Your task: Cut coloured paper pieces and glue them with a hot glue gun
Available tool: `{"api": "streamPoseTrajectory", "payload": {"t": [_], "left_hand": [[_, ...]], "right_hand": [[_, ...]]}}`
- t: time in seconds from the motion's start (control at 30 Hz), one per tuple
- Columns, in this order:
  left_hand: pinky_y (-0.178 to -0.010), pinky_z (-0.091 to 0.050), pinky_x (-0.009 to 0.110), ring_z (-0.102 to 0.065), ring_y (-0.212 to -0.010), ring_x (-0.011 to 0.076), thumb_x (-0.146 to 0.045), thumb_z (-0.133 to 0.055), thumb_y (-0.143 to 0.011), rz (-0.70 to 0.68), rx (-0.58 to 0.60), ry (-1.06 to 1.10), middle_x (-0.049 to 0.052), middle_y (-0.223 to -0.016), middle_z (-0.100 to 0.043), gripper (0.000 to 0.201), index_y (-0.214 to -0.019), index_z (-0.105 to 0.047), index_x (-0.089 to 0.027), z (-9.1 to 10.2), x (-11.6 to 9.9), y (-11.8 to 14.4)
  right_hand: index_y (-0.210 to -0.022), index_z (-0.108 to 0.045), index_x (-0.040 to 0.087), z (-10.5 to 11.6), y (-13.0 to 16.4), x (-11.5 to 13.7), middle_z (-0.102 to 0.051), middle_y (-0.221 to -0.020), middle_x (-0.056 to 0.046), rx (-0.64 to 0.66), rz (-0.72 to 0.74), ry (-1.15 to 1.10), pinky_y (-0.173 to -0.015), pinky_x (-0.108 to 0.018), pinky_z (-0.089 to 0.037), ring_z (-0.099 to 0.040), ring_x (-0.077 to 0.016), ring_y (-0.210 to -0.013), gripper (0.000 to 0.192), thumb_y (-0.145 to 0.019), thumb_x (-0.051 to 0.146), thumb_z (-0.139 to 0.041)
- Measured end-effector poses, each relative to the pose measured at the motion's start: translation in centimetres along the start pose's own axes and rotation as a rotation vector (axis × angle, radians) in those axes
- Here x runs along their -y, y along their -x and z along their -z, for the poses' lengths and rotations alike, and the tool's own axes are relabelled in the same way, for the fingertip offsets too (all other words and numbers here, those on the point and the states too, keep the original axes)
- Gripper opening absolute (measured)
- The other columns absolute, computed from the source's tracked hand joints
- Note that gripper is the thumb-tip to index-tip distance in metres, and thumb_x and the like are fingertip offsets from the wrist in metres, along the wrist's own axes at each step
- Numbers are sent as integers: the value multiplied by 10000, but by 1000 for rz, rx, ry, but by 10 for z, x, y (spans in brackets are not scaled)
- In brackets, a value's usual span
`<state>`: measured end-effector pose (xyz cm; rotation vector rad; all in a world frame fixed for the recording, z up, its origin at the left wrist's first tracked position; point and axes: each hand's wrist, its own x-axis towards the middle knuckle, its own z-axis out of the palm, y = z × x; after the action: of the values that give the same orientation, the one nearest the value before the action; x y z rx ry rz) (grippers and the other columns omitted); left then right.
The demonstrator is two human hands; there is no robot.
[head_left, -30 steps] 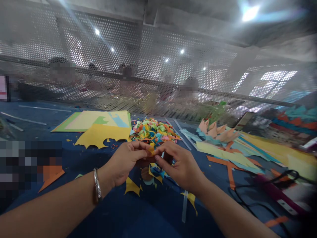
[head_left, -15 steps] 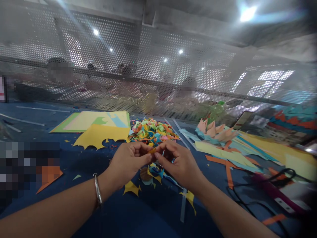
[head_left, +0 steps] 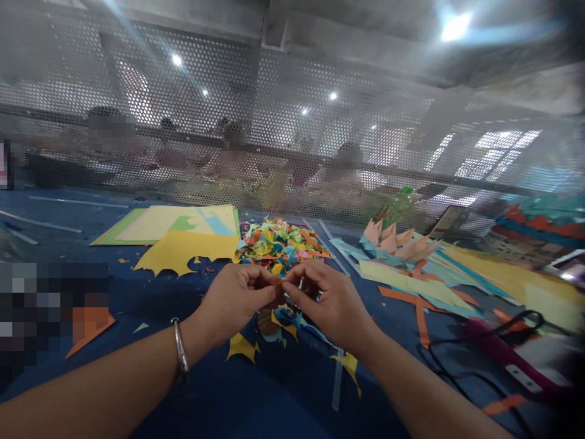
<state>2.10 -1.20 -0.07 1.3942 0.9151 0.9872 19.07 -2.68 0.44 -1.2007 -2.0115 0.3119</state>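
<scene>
"So, where are the person's hands?" asks one.

"Close together, over the near middle of the desk (head_left: pixel 283 405)," says the other. "The left hand (head_left: pixel 235 302) and the right hand (head_left: pixel 333 305) meet at the fingertips, thumb and finger of each pinched on a small yellow paper piece (head_left: pixel 279 282). Only a sliver of it shows."

"And which step does that look like?"

"Probably folding or creasing the piece, judging by the two-handed pinch. Which fold it is, nobody can tell; the fingers cover most of the paper."

"What would the next move call for?"

"A light, steady pinch, most likely: one hand keeping the paper still while the other presses the edge flat. Something so small could slip or crumple."

"What lies around them?"

"Just beyond is a heap of coloured paper bits (head_left: pixel 281 238). Left of it, a yellow sheet (head_left: pixel 189 249) with scalloped cuts lies partly over a paper stack (head_left: pixel 150 222). A yellow scrap (head_left: pixel 242 347) lies near the left hand, and farther right stands a spiky peach-and-blue paper shape (head_left: pixel 395 241)."
</scene>
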Motion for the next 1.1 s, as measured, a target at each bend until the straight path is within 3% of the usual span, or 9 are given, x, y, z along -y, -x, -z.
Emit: {"api": "streamPoseTrajectory", "payload": {"t": [0.3, 0.53, 0.7, 1.1], "left_hand": [[-548, -425, 243, -545, -490, 103, -162, -643, -640, 44, 66, 14, 0, -536, -627, 43, -601, -658, -166, 1, -3, 0], [-564, -425, 249, -546, -517, 107, -207, -674, -660, 61, 114, 49, -3, -559, -618, 67, -615, -642, -169, 3, 0, 0], [-549, -434, 251, -540, -488, 105, -190, -664, -666, 80, 199, 34, -6, -543, -613, 90, -582, -637, -170, 5, 1, -1], [-588, -510, 265, -637, -543, 139, -384, -678, -735, 41, 307, -87, 59, -616, -691, 243, -651, -682, -156, 13, 0, -1]], "right_hand": [[-861, -581, 187, 0, 0, -1, -563, -737, -6, 53, -18, -47, -531, -236, -424, -498, -107, -559, 64, -813, 226, -564], [-814, -575, 192, 1, 0, -1, -553, -715, 2, 108, -4, -68, -520, -228, -397, -480, -106, -571, 42, -830, 209, -540], [-819, -536, 194, 3, 0, -3, -526, -656, 18, 151, -72, -174, -479, -223, -383, -472, -91, -504, 92, -868, 264, -503], [-817, -510, 193, 8, -3, 1, -499, -588, 51, 282, -253, -424, -389, -192, -337, -459, -69, -413, 165, -860, 352, -525]]}}
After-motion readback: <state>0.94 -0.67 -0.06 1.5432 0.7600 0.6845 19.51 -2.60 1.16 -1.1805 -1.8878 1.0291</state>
